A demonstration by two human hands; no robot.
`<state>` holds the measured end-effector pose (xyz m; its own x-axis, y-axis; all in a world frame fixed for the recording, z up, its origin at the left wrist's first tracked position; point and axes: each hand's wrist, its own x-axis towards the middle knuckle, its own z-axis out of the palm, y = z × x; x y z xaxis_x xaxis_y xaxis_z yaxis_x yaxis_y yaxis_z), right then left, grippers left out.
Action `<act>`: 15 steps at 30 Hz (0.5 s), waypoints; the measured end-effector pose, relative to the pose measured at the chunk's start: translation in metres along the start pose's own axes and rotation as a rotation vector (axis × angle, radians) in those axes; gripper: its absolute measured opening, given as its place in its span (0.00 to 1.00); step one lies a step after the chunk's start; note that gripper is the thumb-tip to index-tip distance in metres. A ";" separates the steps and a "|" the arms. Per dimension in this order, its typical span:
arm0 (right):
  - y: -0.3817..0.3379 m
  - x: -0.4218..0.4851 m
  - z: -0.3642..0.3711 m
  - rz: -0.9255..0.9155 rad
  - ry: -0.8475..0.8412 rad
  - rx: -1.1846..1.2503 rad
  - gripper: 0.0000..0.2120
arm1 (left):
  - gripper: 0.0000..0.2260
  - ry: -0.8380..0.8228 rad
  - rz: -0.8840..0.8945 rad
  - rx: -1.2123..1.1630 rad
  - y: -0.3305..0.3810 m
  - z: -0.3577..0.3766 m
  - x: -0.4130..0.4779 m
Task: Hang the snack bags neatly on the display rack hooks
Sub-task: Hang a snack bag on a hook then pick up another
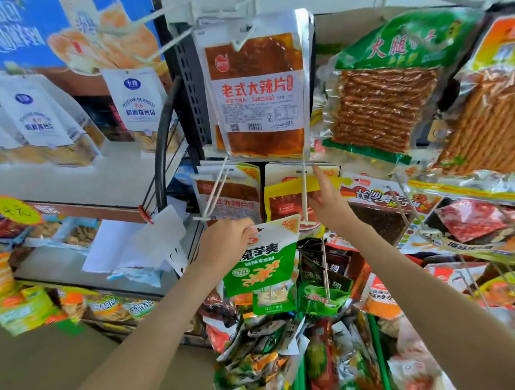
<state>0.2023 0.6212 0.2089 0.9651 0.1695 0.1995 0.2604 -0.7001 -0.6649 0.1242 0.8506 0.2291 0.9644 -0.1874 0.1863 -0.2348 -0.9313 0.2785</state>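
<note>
Shop racks (192, 87) are packed full. Near six o'clock a green snack bag (266, 263) is pinched by its top in the left hand (223, 242). At its one o'clock a white hook (304, 192) is perhaps steadied by the right hand (326, 202), fingers straight, for hanging.

Two bare forearms are shown, uncovered along all their visible length: the left forearm (156, 327) is seen from 7 o'clock, the right forearm (405, 267) from 4 o'clock. The left hand (223, 242) and right hand (326, 202) are likewise seen bare, ungloved.
</note>
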 end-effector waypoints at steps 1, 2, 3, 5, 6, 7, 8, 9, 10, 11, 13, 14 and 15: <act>-0.001 0.003 -0.001 -0.005 -0.002 -0.017 0.27 | 0.11 0.002 0.002 -0.007 0.001 0.001 0.002; -0.002 0.005 -0.002 -0.013 0.017 -0.042 0.23 | 0.11 0.003 0.003 -0.025 0.003 0.001 0.003; -0.005 0.006 -0.003 -0.015 0.051 -0.058 0.19 | 0.11 0.005 0.004 -0.052 0.004 0.002 0.004; -0.010 0.005 -0.005 -0.028 0.121 -0.047 0.12 | 0.10 0.007 0.014 -0.089 0.005 0.003 0.004; -0.011 0.003 -0.005 -0.054 0.145 -0.033 0.08 | 0.10 0.000 0.029 -0.093 0.006 0.004 0.004; -0.013 -0.002 -0.005 -0.082 0.156 -0.017 0.06 | 0.10 -0.013 0.048 -0.098 0.007 0.004 0.003; -0.014 -0.006 -0.004 -0.105 0.161 -0.006 0.05 | 0.10 -0.028 0.067 -0.108 0.008 0.004 0.002; -0.015 -0.011 -0.004 -0.121 0.161 -0.009 0.05 | 0.10 -0.044 0.081 -0.119 0.008 0.003 0.001; -0.015 -0.017 -0.004 -0.139 0.165 -0.020 0.05 | 0.09 -0.059 0.090 -0.126 0.009 0.002 0.001; -0.017 -0.023 -0.004 -0.158 0.169 -0.032 0.05 | 0.09 -0.071 0.094 -0.132 0.009 0.001 0.000; -0.019 -0.034 -0.005 -0.184 0.178 -0.037 0.05 | 0.08 -0.093 0.098 -0.144 0.009 -0.002 -0.002; -0.020 -0.039 -0.005 -0.188 0.181 -0.037 0.05 | 0.08 -0.102 0.101 -0.153 0.009 -0.003 -0.003; -0.021 -0.043 -0.005 -0.191 0.182 -0.037 0.05 | 0.08 -0.108 0.104 -0.162 0.009 -0.004 -0.004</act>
<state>0.1551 0.6252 0.2183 0.8770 0.1751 0.4474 0.4326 -0.6927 -0.5770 0.1178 0.8437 0.2344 0.9394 -0.3204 0.1220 -0.3416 -0.8447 0.4122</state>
